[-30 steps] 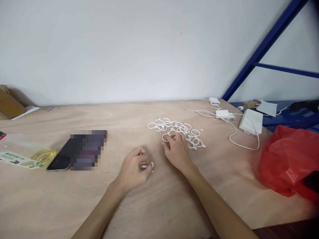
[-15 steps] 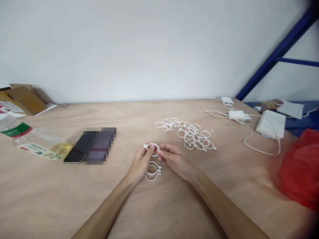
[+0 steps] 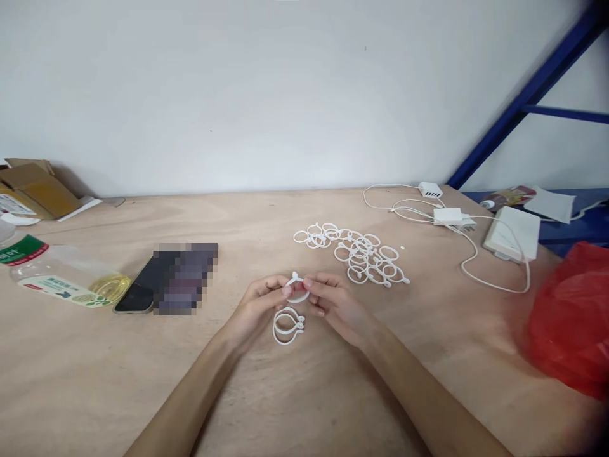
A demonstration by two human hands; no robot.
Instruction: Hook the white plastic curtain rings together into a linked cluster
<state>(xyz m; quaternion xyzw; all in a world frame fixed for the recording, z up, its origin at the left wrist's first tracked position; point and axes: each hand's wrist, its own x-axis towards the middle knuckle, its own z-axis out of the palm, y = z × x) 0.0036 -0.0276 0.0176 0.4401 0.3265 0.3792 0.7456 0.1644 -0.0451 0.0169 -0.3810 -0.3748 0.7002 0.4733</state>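
Between my two hands is a white plastic curtain ring (image 3: pixel 299 299) with a small tab at its top. My left hand (image 3: pixel 262 301) pinches its left side between thumb and fingers. On the opposite side, my right hand (image 3: pixel 333 301) grips it the same way. Just below the hands, a few similar white rings (image 3: pixel 285 343) lie overlapped on the table, their small tabs pointing right. Farther back and to the right lies a loose pile of several white rings (image 3: pixel 364 254). Fingers hide part of the held ring's sides.
On the wooden table (image 3: pixel 266 406), a phone (image 3: pixel 136 295) and a clear plastic bottle (image 3: pixel 57 279) lie left, with a cardboard box (image 3: pixel 40 190) behind. To the right are a white charger with cable (image 3: pixel 447 217), a white box (image 3: pixel 512 233) and a red plastic bag (image 3: pixel 571 317).
The held ring has turned so its tab moved from the left to the top. My left hand has shifted left and now grips the ring's side. The view has moved slightly.
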